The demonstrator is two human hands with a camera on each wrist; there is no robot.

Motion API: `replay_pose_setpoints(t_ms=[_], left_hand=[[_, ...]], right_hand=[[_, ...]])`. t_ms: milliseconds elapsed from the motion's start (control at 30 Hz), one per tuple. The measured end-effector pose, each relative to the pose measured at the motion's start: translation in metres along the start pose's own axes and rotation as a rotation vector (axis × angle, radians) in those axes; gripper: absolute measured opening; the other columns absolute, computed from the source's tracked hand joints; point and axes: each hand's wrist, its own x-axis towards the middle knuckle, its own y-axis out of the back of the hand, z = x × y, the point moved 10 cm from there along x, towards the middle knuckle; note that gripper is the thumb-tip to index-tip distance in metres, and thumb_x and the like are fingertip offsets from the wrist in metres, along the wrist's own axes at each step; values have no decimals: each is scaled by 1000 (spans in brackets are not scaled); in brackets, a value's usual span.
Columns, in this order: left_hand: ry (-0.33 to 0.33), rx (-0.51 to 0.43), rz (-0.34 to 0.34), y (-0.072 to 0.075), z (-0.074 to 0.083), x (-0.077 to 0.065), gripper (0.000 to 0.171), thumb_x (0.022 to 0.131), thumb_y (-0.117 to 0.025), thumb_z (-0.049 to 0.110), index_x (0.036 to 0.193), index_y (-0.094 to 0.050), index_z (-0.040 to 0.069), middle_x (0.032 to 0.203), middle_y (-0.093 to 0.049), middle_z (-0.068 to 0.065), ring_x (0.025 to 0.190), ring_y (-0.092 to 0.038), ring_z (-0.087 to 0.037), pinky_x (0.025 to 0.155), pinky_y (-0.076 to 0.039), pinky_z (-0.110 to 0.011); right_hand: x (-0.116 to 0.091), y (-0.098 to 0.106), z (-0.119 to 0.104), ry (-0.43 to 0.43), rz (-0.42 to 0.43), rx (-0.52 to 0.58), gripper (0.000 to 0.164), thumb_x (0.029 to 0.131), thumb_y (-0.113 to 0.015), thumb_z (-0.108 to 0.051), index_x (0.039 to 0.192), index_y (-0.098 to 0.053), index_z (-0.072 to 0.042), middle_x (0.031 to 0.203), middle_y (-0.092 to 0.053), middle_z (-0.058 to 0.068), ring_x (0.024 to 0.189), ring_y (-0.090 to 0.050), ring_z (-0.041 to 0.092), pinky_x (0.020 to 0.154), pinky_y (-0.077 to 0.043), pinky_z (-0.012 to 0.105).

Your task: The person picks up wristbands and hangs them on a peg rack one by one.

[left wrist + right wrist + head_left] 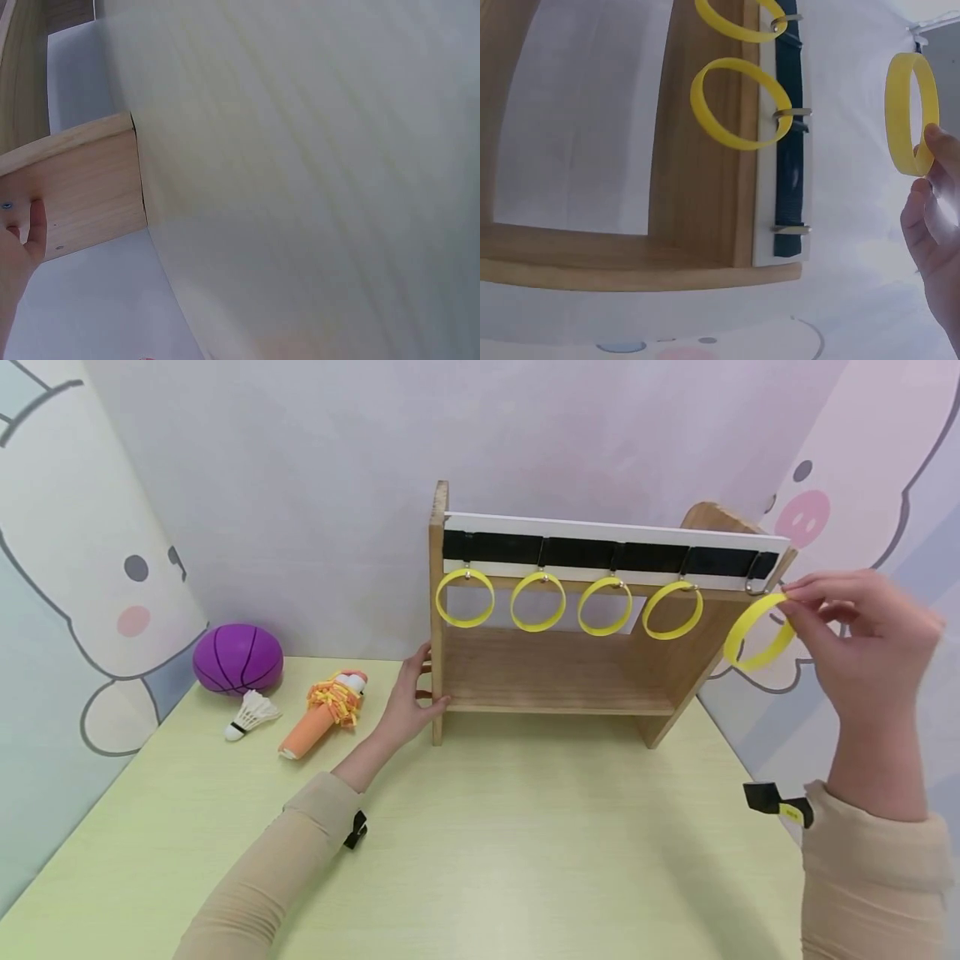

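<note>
My right hand (873, 635) pinches a thin yellow ring (759, 633) between thumb and fingertips. In the head view, the ring overlaps the right end of a small wooden rack (555, 672). The right wrist view shows the held ring (898, 112) apart from the rack's bare end hook (791, 229). Several other yellow rings (537, 602) hang from metal hooks along a white board with a black strip (577, 553). My left hand (405, 706) holds the rack's left side panel (437, 610), thumb at the front edge. Some left fingers are hidden in the left wrist view.
On the pale table (480, 852), left of the rack, lie a purple ball (237, 658), a white shuttlecock (252, 716) and an orange toy with a yarn fringe (322, 714). Walls with cartoon animals (300, 510) stand close behind and at both sides.
</note>
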Motion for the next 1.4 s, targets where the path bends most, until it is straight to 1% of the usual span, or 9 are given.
replay_pose_setpoints(t_ms=[100, 200, 367, 467, 567, 667, 867, 1200, 1400], left_hand=[[4, 9, -9, -1, 0, 0, 93, 81, -72, 5, 151, -14, 25, 142, -31, -14, 125, -42, -30, 80, -56, -44], [7, 14, -12, -1, 0, 0, 94, 81, -71, 5, 151, -13, 26, 142, -31, -14, 125, -42, -29, 80, -56, -44], [6, 9, -11, -1, 0, -1, 94, 81, -71, 4, 152, -13, 25, 141, -31, -16, 125, -42, -31, 80, -56, -49], [-3, 11, -11, -1, 0, -1, 94, 81, -71, 4, 152, -13, 24, 141, -31, -17, 125, -42, -32, 80, -55, -51], [-8, 10, -11, -1, 1, -1, 94, 81, -71, 4, 152, -13, 23, 142, -31, -16, 125, -42, -32, 79, -56, -48], [-8, 14, -9, -1, 1, -1, 94, 81, -72, 4, 152, -14, 23, 142, -31, -15, 125, -42, -30, 79, -57, -42], [-6, 19, -4, 0, 1, -1, 94, 80, -72, 3, 151, -14, 22, 142, -32, -15, 125, -43, -30, 79, -57, -40], [-7, 19, 0, 1, 1, 0, 93, 80, -72, 3, 151, -15, 21, 141, -33, -16, 124, -44, -30, 79, -57, -39], [1, 38, -7, 1, 1, -1, 93, 81, -72, 5, 152, -14, 21, 141, -33, -16, 125, -44, -31, 79, -57, -38]], right_hand=[[-1, 7, 14, -25, 18, -163, 17, 79, -72, 4, 84, -65, 19, 90, -71, -4, 80, -59, -1, 70, -45, 10], [-3, 12, 33, -63, 29, -277, 16, 79, -73, 1, 88, -68, 14, 88, -68, -11, 81, -56, -3, 71, -45, 7], [-8, 21, 69, -173, 46, -343, 20, 80, -74, -5, 93, -70, 9, 84, -62, -21, 78, -53, -4, 66, -43, 4], [-11, 24, 87, -249, 51, -379, 23, 82, -72, -11, 95, -70, 7, 84, -58, -26, 77, -51, -5, 65, -41, 5], [-14, 27, 100, -309, 55, -420, 25, 84, -71, -17, 98, -71, 4, 85, -56, -28, 77, -51, -6, 66, -41, 6], [-16, 28, 109, -333, 57, -446, 25, 84, -71, -21, 98, -73, 0, 85, -57, -29, 78, -52, -7, 67, -42, 7], [-18, 23, 117, -331, 46, -450, 19, 85, -69, -22, 95, -76, -8, 85, -59, -30, 82, -55, -5, 69, -43, 5], [-22, 17, 117, -341, 7, -473, 23, 87, -68, -24, 100, -75, -7, 86, -55, -33, 86, -51, -6, 70, -42, 5], [-25, 22, 114, -332, 5, -470, 23, 87, -67, -22, 104, -74, -9, 90, -57, -32, 85, -51, -8, 69, -41, 4]])
